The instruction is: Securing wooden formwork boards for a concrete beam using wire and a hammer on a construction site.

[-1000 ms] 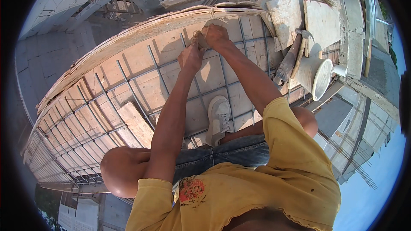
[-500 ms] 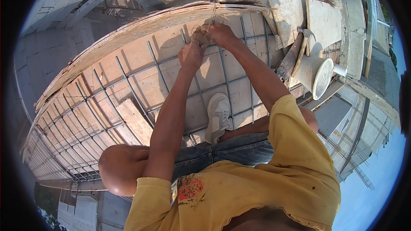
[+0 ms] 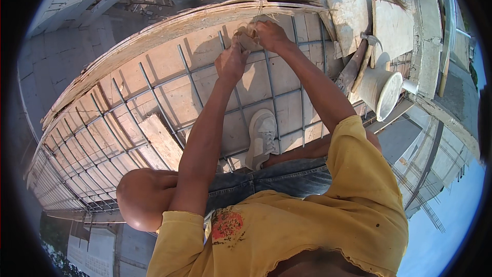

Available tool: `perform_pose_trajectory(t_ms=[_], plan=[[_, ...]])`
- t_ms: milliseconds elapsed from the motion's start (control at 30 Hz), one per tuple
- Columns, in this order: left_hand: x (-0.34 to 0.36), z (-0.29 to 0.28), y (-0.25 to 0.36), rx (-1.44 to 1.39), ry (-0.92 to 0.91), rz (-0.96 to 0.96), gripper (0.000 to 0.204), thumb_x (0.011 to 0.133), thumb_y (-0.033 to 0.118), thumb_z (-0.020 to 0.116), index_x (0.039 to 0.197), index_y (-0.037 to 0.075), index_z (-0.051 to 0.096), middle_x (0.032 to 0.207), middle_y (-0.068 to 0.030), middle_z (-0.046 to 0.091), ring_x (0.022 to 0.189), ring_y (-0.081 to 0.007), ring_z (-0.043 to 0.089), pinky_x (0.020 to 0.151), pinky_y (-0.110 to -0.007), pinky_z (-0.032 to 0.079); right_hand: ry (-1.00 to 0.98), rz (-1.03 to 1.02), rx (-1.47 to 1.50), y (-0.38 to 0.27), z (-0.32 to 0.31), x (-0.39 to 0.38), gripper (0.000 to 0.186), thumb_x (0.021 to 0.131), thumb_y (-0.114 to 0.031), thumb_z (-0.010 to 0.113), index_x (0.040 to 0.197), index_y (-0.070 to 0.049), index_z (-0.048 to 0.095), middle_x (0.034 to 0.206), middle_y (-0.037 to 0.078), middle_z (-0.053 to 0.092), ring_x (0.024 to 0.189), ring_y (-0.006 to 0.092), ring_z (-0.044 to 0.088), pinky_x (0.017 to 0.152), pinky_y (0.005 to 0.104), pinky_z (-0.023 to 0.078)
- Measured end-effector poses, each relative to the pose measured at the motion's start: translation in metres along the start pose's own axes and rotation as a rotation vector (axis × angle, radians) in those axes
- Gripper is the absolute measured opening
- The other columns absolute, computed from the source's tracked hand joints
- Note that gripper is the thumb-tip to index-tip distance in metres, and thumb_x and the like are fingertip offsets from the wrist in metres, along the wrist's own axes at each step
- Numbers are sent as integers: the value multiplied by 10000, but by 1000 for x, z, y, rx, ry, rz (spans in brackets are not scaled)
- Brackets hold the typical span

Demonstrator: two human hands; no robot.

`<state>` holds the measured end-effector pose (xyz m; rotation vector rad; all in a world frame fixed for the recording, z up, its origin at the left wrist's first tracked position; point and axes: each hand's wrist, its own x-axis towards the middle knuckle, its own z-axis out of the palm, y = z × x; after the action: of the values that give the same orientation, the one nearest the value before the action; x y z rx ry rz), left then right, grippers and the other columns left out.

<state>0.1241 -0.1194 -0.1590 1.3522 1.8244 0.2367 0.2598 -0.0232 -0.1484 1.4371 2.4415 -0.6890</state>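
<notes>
My left hand (image 3: 230,62) is closed beside the rebar grid (image 3: 247,105), its thumb and fingers pinched on a thin tan looped strand (image 3: 247,30) that looks like twine or wire. My right hand (image 3: 271,36), a little farther right, pinches the same strand with bent fingers. Both hands are close to the inner side of the curved wooden form edge (image 3: 205,19), where loose straw-like ends (image 3: 262,6) hang over the rim. The exact shape of the strand between the fingers is partly hidden.
A claw hammer (image 3: 363,66) leans by a pale bucket (image 3: 388,96) lying on its side at the right. Flat boards (image 3: 392,25) lie beyond them. A loose plank (image 3: 159,141) rests on the rebar at the left. My shoe (image 3: 262,138) stands among the bars.
My right hand has shifted slightly right, opening a little more space from my left hand. The view has moved slightly; both hands keep their pinch.
</notes>
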Motion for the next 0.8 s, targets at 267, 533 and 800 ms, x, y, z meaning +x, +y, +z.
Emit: perform_pose_trajectory(t_ms=[267, 533, 800], plan=[[-2, -2, 2, -15, -18, 19, 560, 886, 322, 613, 1364, 106, 415, 937, -164, 684, 882, -357, 661, 807, -448, 507, -146, -72, -29, -11, -4, -7, 163, 857, -113, 574, 1017, -88, 563, 904, 156, 673, 908, 334, 660, 778, 442, 532], [-5, -1, 1, -36, 42, 57, 516, 868, 291, 638, 1314, 110, 454, 927, -138, 685, 864, -341, 663, 767, -446, 510, -25, -135, -141, -9, 6, -20, 150, 873, -77, 530, 1014, -27, 532, 886, 155, 676, 822, 346, 675, 705, 454, 538], [-5, -4, 2, -55, -5, 26, 556, 874, 364, 629, 1356, 171, 431, 960, -183, 690, 918, -381, 657, 802, -465, 503, -105, -41, 19, -9, 7, -20, 130, 850, -85, 578, 975, -53, 582, 936, 157, 672, 955, 342, 646, 798, 450, 521]])
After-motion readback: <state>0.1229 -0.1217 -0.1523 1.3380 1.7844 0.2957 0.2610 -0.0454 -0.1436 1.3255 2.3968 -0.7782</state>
